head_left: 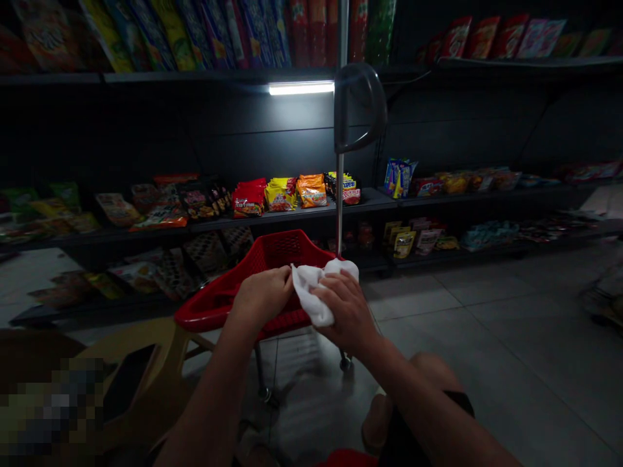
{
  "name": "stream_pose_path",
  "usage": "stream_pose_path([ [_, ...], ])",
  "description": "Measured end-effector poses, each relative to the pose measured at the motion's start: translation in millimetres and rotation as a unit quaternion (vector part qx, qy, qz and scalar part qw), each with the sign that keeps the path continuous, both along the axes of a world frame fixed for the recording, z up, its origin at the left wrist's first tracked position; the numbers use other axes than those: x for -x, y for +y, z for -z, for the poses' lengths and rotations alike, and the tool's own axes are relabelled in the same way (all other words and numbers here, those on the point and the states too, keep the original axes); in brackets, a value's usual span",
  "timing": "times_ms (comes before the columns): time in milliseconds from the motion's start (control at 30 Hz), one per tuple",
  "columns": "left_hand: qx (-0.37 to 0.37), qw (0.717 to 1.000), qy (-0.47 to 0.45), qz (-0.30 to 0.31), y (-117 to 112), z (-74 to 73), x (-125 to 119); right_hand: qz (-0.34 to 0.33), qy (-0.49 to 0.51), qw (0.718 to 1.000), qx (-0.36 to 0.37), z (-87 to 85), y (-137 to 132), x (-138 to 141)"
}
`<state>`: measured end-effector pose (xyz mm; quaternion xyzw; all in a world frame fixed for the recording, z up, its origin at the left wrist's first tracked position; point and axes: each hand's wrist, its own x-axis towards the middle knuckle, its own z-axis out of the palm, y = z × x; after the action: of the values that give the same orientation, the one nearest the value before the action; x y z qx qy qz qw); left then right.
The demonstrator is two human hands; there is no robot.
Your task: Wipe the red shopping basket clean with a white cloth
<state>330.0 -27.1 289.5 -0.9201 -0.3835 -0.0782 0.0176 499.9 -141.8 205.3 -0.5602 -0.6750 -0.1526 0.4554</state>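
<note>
Both my left hand and right hand pinch a bunched white cloth over the red basket, wiping seemingly barely begun.

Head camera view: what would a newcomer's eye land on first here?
Most likely the white cloth, bright in the dim aisle, gripped by the left hand and right hand just above the red basket at centre. Behind it, a strip light glows under the top shelf, lighting the red, yellow and orange snack packets on the middle shelf.
</note>
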Motion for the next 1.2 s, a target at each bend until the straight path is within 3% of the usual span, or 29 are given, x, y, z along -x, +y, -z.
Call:
stream_pose_path([
  [100, 0.011, 1.0, -0.003, 0.004, -1.2, 1.0, 6.6, -0.027, -0.059, 0.998, 0.013, 0.1, -5.1, 16.3],
  [200, 0.01, 1.0, 0.008, 0.001, -3.5, -1.0, 12.3, -0.028, -0.056, 0.998, -0.008, 9.3, -3.1, -8.6],
  [267, 0.003, 1.0, 0.011, 0.005, -5.0, -3.0, 13.9, -0.021, 0.008, 1.0, -0.019, 18.1, -0.7, -29.6],
  [333, -0.001, 1.0, 0.012, 0.008, -5.9, -4.3, 14.1, -0.004, 0.14, 0.99, -0.032, 25.8, 0.9, -36.4],
  [400, -0.002, 1.0, 0.01, 0.009, -6.1, -4.4, 14.0, 0.007, 0.304, 0.952, -0.042, 30.8, 1.2, -22.1],
  [467, -0.002, 1.0, 0.006, 0.007, -5.8, -3.5, 14.6, -0.011, 0.446, 0.893, -0.05, 32.3, 0.5, 8.4],
  [533, 0.0, 1.0, 0.004, 0.003, -5.6, -2.8, 16.2, -0.043, 0.52, 0.851, -0.058, 29.6, -0.6, 40.8],
  [600, 0.003, 1.0, 0.007, 0.006, -6.2, -2.8, 18.0, -0.075, 0.554, 0.826, -0.07, 22.4, 0.4, 58.7],
  [667, 0.004, 1.0, 0.01, 0.013, -7.8, -3.5, 18.8, -0.106, 0.596, 0.792, -0.082, 13.0, 6.2, 54.1],
  [767, -0.002, 1.0, 0.007, 0.019, -11.3, -4.1, 17.6, -0.12, 0.687, 0.712, -0.076, 3.4, 22.0, 19.9],
  [833, -0.006, 1.0, 0.006, 0.014, -12.8, -3.7, 16.9, -0.106, 0.716, 0.689, -0.047, 3.7, 28.3, 0.9],
  [900, -0.006, 1.0, 0.008, 0.007, -12.3, -2.7, 18.3, -0.102, 0.703, 0.703, -0.026, 7.9, 23.8, -3.2],
  [933, -0.004, 1.0, 0.01, 0.006, -11.2, -2.1, 20.0, -0.1, 0.678, 0.728, -0.025, 9.9, 17.0, -0.2],
  [1000, 0.007, 1.0, 0.013, 0.009, -8.3, -1.0, 25.2, -0.089, 0.578, 0.811, -0.027, 10.2, -2.3, 9.6],
  [1100, 0.017, 1.0, 0.015, 0.016, -5.0, 0.1, 34.0, -0.07, 0.307, 0.949, 0.02, -7.7, -25.6, 14.4],
  [1133, 0.018, 1.0, 0.014, 0.018, -4.9, 0.3, 36.2, -0.064, 0.208, 0.974, 0.057, -18.0, -26.9, 11.2],
  [1200, 0.018, 1.0, 0.012, 0.02, -6.7, 0.4, 38.5, -0.057, 0.039, 0.987, 0.145, -40.5, -18.7, -0.6],
])
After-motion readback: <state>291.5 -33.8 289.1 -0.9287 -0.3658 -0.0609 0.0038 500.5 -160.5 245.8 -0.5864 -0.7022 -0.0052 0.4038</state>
